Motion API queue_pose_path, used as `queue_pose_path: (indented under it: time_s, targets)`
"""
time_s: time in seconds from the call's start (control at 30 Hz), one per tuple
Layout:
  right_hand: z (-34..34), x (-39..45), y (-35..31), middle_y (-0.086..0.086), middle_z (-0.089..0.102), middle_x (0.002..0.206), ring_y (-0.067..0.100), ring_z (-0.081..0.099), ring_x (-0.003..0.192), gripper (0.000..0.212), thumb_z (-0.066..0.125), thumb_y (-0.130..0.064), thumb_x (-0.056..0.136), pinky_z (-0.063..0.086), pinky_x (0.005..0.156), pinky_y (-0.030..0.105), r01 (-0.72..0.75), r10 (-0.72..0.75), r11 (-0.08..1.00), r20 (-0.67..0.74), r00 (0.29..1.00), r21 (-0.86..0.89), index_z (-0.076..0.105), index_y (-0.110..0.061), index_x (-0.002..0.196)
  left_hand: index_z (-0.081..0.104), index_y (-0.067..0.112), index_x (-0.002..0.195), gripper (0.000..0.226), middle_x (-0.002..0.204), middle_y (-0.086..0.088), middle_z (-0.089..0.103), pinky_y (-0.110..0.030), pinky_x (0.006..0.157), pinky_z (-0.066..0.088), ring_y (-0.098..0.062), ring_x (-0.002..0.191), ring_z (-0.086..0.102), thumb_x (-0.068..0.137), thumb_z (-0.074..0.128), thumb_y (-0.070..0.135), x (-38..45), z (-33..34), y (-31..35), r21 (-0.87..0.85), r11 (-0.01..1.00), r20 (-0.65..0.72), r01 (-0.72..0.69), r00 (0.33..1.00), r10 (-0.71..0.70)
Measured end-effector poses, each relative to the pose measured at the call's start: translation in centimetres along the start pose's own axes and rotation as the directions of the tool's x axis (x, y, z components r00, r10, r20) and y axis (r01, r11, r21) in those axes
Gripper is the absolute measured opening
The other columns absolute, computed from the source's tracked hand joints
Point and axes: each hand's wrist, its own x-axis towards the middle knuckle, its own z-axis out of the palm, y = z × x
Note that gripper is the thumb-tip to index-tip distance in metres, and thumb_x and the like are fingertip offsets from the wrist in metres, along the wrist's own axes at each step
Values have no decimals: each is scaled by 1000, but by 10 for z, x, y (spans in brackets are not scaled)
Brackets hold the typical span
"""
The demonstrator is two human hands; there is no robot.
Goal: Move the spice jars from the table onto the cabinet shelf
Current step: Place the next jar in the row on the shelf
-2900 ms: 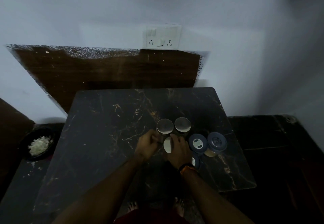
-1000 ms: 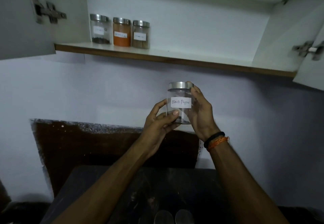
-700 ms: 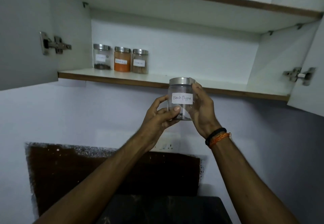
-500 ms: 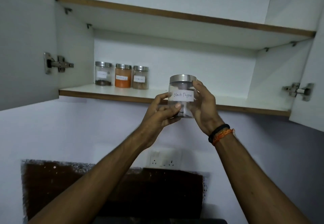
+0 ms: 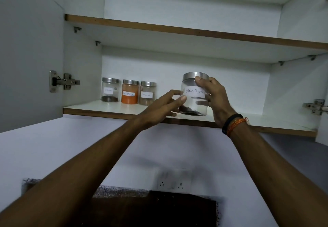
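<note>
I see the open cabinet shelf across mid-frame, three spice jars lined at centre-left. The Black Pepper jar hangs at centre, above the shelf's front edge. My right hand wraps it; my left hand steadies it with straight fingers (thumb touching glass). I judge it best set down upright beside the row, then released

Four spice jars, two hands
</note>
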Motion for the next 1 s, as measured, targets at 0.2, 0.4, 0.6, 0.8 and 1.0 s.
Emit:
queue_pose_path:
  time_s: [0.2,0.4,0.6,0.8,1.0]
  targets:
    - [-7,44,24,2,69,106,25,68,97,33,67,-41,89,57,77,39,-44,43,999,-38,998,-23,59,-20,114,55,33,133,67,132,3,63,-40,97,47,-21,123,57,91,28,78,12,-25,-31,797,595,236,-106,961,-145]
    - [1,87,57,5,67,111,25,67,96,45,69,-41,87,54,81,39,-112,113,983,-1,994,-142,54,-17,123,30,34,155,80,158,2,42,-46,111,41,-23,141,44,89,30,79,25,-33,-46,864,469,291,-184,942,-166]
    - [24,115,86,8,63,121,30,66,104,47,73,-38,86,54,88,44,-146,167,964,76,983,-223,51,-17,122,35,30,154,77,154,0,47,-47,109,45,-24,136,51,92,32,75,27,-31,-51,874,434,297,-219,947,-120]
    - [41,140,98,13,60,127,31,63,113,40,75,-18,87,55,91,41,-117,166,954,161,973,-277,51,-13,118,37,28,153,80,154,0,47,-45,105,47,-25,133,54,90,29,76,28,-32,-54,860,447,312,-246,946,-81]
    - [53,157,101,11,60,127,31,57,119,36,71,-19,89,47,103,48,-93,172,905,155,973,-416,59,-9,121,37,28,153,81,153,0,49,-45,105,49,-24,132,55,89,27,77,29,-33,-57,864,433,312,-259,948,-56]
